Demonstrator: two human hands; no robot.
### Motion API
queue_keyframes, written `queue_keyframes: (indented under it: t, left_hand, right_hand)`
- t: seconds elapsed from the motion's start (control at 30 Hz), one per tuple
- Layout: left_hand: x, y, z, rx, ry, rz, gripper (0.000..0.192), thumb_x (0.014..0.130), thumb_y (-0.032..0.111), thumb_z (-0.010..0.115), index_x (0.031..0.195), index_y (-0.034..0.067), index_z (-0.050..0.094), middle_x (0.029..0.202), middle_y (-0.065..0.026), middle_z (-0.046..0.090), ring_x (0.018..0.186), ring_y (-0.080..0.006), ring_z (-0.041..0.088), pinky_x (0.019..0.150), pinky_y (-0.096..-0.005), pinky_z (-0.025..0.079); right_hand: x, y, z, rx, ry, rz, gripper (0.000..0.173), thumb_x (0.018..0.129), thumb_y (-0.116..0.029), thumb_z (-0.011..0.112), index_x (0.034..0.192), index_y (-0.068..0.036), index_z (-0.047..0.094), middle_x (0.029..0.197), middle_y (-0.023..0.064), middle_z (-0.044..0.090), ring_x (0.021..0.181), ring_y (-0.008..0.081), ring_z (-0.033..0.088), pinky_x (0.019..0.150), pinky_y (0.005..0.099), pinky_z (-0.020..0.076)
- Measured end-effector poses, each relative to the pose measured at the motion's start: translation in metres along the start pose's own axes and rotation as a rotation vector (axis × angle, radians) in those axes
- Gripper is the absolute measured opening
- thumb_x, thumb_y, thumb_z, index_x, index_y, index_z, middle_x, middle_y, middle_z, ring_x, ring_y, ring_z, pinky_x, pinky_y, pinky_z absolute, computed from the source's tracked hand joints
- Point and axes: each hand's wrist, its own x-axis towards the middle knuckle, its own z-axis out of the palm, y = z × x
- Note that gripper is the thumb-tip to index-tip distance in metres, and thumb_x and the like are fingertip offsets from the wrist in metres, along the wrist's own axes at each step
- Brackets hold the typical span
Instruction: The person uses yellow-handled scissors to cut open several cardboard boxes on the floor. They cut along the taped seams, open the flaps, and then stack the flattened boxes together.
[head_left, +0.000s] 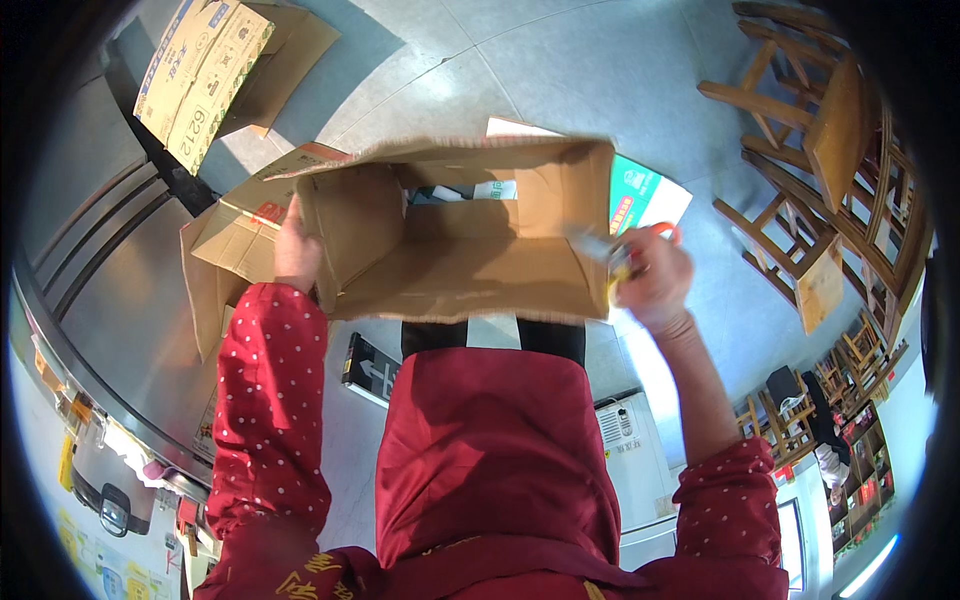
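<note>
An open brown cardboard box (465, 281) is held in front of my body, its inside facing up. My left hand (295, 246) grips the box's left wall. Through a rectangular gap in the box, white and green printed things show beneath. At the right wall, my right hand (654, 274) is closed around a bladed tool (596, 246) with an orange-red handle part. Motion blurs the tool, so its exact kind is unclear; the blade points left, over the box's right end. Below that end lies a green and white printed carton (637, 196).
Another printed carton (214, 75) stands at the upper left. Folded cardboard (240, 232) lies beside my left hand. Wooden stools (832, 127) are stacked to the right. A dark sign with an arrow (373, 369) is near my feet. At the lower right, a person (829, 457) appears in the distance.
</note>
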Motion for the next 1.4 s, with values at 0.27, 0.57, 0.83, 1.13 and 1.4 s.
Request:
queue_keyframes:
  t: [0.27,0.57,0.83,1.13,1.4]
  left_hand:
    - [-0.059,0.006,0.037,0.064,-0.174,0.236,0.078,0.071,-0.017,0.043,0.145,0.003,0.032,0.124,-0.0193,0.06,0.117,-0.026,0.059,0.096,-0.0318,0.046]
    - [-0.142,0.052,0.112,0.465,-0.307,0.425,0.091,0.067,-0.015,0.054,0.15,0.009,0.024,0.139,-0.0275,0.044,0.11,-0.0408,0.058,0.087,-0.0416,0.053]
    - [-0.136,0.057,0.133,0.644,-0.386,0.224,0.097,0.066,-0.012,0.058,0.151,0.007,0.016,0.14,-0.0271,0.042,0.1,-0.0411,0.062,0.08,-0.0426,0.054]
    - [-0.114,0.056,0.117,0.624,-0.27,0.14,0.092,0.071,-0.01,0.049,0.152,0.017,0.017,0.13,-0.0207,0.055,0.089,-0.0423,0.064,0.078,-0.0478,0.053]
    - [-0.078,0.092,0.119,0.718,-0.09,0.035,0.078,0.076,-0.004,0.052,0.148,0.015,0.029,0.092,-0.026,0.066,0.088,-0.0431,0.064,0.079,-0.0512,0.051]
  right_hand:
    - [-0.03,0.094,0.037,0.838,0.4,1.297,0.03,0.091,-0.019,0.064,0.11,-0.004,0.048,0.082,0.0071,0.057,0.069,0.015,0.057,0.053,0.0298,0.0469]
    - [-0.141,0.109,0.064,1.394,0.717,1.677,0.036,0.092,-0.045,0.06,0.109,-0.013,0.054,0.091,0.0033,0.057,0.061,0.0132,0.05,0.044,0.0232,0.0382]
    - [-0.144,0.123,0.082,1.181,0.669,1.701,0.02,0.092,-0.014,0.058,0.11,-0.009,0.053,0.092,0.0065,0.056,0.073,0.0188,0.057,0.057,0.0322,0.0484]
    - [-0.142,0.078,0.064,1.338,0.53,1.857,0.041,0.091,-0.026,0.064,0.13,-0.021,0.051,0.114,0.0274,0.056,0.047,0.0041,0.036,0.04,0.0135,0.0325]
    - [-0.111,0.057,0.028,1.3,0.347,1.681,0.05,0.089,-0.024,0.068,0.13,-0.011,0.042,0.102,0.0245,0.063,0.041,0.0051,0.031,0.039,0.0167,0.0297]
